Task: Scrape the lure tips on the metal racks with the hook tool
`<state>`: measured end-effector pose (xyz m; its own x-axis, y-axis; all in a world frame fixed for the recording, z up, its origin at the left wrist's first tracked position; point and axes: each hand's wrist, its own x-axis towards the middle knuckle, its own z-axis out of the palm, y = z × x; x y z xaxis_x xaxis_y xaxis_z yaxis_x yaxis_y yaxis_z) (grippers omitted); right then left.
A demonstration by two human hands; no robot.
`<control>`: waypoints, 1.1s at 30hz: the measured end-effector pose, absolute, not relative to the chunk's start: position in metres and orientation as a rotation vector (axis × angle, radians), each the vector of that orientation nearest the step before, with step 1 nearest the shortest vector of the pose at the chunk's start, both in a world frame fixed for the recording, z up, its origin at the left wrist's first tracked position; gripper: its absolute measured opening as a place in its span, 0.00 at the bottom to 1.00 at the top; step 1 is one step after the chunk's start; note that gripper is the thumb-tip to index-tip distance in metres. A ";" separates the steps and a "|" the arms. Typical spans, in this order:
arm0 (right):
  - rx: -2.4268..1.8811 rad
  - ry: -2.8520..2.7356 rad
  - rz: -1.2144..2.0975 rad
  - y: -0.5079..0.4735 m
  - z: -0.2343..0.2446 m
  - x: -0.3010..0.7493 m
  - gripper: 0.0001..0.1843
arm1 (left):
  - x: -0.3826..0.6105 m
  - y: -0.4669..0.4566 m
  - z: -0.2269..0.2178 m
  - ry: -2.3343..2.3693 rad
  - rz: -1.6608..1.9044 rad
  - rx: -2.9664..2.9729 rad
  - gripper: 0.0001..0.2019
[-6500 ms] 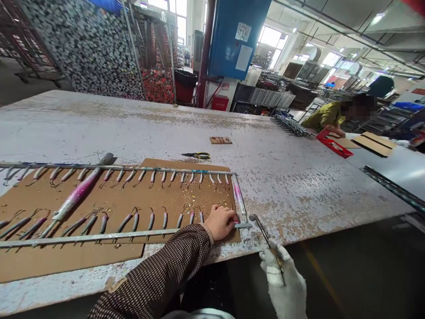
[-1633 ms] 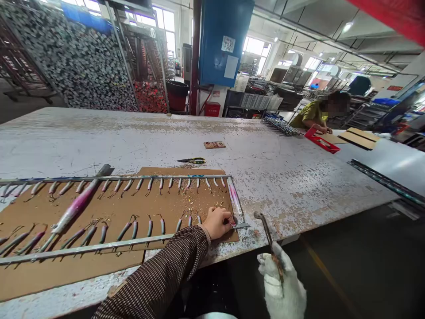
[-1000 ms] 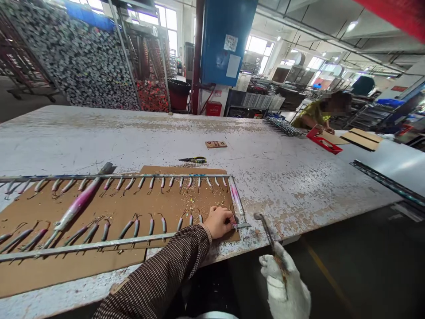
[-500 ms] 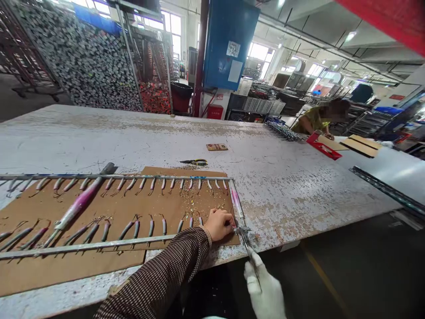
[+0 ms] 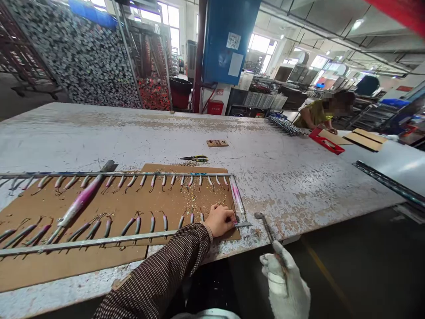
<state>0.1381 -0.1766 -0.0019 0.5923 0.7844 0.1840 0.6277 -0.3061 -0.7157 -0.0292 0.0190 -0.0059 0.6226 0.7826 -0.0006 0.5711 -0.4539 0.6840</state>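
Note:
My bare left hand point(image 5: 220, 220) is closed at the right end of the frame's front metal rail point(image 5: 109, 241), near its corner; a speck of pink shows by the fingertips, and the exact pinch is hidden. In my white-gloved right hand point(image 5: 288, 281) is a long metal tool point(image 5: 268, 228) with a rounded, bent head, blurred and held apart from the frame. Small curved grey-pink pieces point(image 5: 137, 223) are attached by wires along both rails. A pink-and-white sprayed bar point(image 5: 81, 199) crosses the frame. Brown cardboard point(image 5: 133, 204) lies underneath.
Behind the frame lie yellow-black pliers point(image 5: 195, 158) and a marked brown block point(image 5: 217, 143). Chips litter the worn white table point(image 5: 282, 173). Dark metal strips point(image 5: 388, 184) lie at the right. Farther back, a person point(image 5: 315, 113) leans beside a red-edged box point(image 5: 327, 141).
My right hand has drawn the metal tool back from the frame corner, rightward and slightly downward. My left hand has stayed at the rail's end. The view has shifted slightly.

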 end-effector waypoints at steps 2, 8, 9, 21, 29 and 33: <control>-2.024 -1.164 0.311 -0.175 -0.005 0.140 0.36 | -0.029 0.019 -0.005 1.067 0.414 2.187 0.01; -1.960 -1.118 0.455 -0.173 -0.006 0.133 0.36 | -0.029 0.019 -0.005 1.054 0.403 2.175 0.01; -1.940 -1.055 0.408 -0.175 -0.005 0.134 0.36 | -0.029 0.019 -0.005 1.058 0.415 2.170 0.00; -1.959 -1.232 0.248 -0.173 -0.005 0.144 0.32 | -0.029 0.019 -0.005 1.067 0.429 2.174 0.01; -1.917 -1.369 0.139 -0.170 -0.016 0.150 0.30 | -0.030 0.019 -0.005 1.065 0.414 2.176 0.01; -1.964 -1.540 0.225 -0.172 -0.015 0.153 0.29 | -0.030 0.019 -0.004 1.072 0.407 2.190 0.01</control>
<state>0.1528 -0.1719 -0.0154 0.3040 0.9225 0.2379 0.8160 -0.1232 -0.5648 -0.0301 0.0188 -0.0037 0.6161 0.7876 -0.0088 0.5831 -0.4485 0.6774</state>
